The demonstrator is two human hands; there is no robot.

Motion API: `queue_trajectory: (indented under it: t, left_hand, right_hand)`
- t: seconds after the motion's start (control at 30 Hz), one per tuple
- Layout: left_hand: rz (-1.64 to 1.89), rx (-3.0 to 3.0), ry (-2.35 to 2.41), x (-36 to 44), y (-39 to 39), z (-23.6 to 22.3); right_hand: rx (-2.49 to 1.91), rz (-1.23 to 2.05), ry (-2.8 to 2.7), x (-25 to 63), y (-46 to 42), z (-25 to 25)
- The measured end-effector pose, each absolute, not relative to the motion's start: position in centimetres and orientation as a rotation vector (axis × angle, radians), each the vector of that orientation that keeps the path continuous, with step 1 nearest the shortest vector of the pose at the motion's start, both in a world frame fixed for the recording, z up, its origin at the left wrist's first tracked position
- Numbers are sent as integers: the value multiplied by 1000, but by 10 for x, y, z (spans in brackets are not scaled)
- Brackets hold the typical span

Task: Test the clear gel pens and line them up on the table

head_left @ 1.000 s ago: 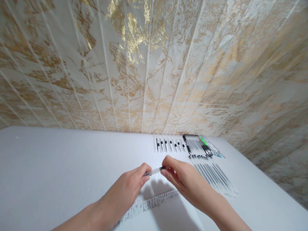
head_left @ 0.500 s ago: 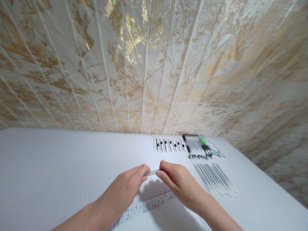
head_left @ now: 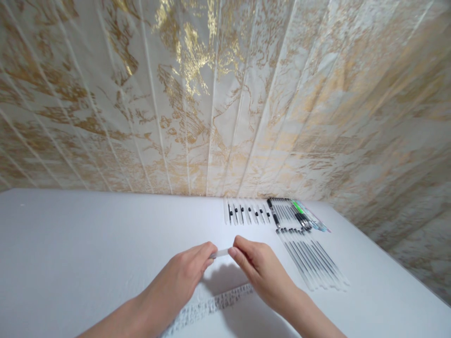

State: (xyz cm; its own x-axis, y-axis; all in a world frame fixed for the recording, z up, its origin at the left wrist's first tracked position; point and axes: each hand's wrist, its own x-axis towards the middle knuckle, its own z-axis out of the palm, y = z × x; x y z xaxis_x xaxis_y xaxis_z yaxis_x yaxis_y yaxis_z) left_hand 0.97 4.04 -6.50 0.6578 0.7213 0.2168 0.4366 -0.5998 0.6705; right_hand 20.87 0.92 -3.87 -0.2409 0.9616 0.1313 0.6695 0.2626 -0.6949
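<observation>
A slim, whitish translucent pen (head_left: 221, 253) spans the gap between my hands, held above the table. My left hand (head_left: 192, 267) pinches its left end between thumb and fingers. Around its right end the fingers of my right hand (head_left: 259, 263) are curled, with the thumb pressed against it. Both ends of the pen are hidden in the fingers. Beneath the hands lies a white sheet of paper (head_left: 211, 324) with rows of dark handwriting, partly covered by my arms and shaded by their shadows.
On the white table (head_left: 88, 249), clear pens (head_left: 312, 258) lie in a row to the right. Behind them are dark pens (head_left: 273, 213) and a green item (head_left: 298, 206). Several clear tubes with black parts (head_left: 249, 211) line the back edge, before a gold-patterned curtain (head_left: 190, 117).
Both hands keep their grip on the pen, almost still. My left fingertips have shifted very slightly to the left, and the view has moved a touch.
</observation>
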Motion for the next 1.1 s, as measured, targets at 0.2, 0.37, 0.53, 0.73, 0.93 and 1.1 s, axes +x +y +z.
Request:
queue_trajectory:
  t: [0.2, 0.37, 0.53, 0.73, 0.93, 1.1]
  left_hand:
    - [700, 2466, 830, 10, 42, -72]
    - [614, 2328, 924, 10, 40, -63]
    - [597, 2377, 884, 7, 40, -67]
    - [737, 2609, 834, 4, 45, -75]
    - [635, 2467, 875, 5, 44, -65]
    - [556, 2441, 868, 7, 41, -67]
  right_hand:
    - [-1400, 1243, -1673, 208, 13, -53]
    - [-1394, 877, -1938, 214, 12, -39]
    - [-1425, 666, -2049, 210, 13, -47]
    - [-1394, 1213, -1615, 201, 12, -64]
    - [-1369, 843, -1845, 209, 12, -50]
    - [-1363, 482, -2123, 210, 12, -55]
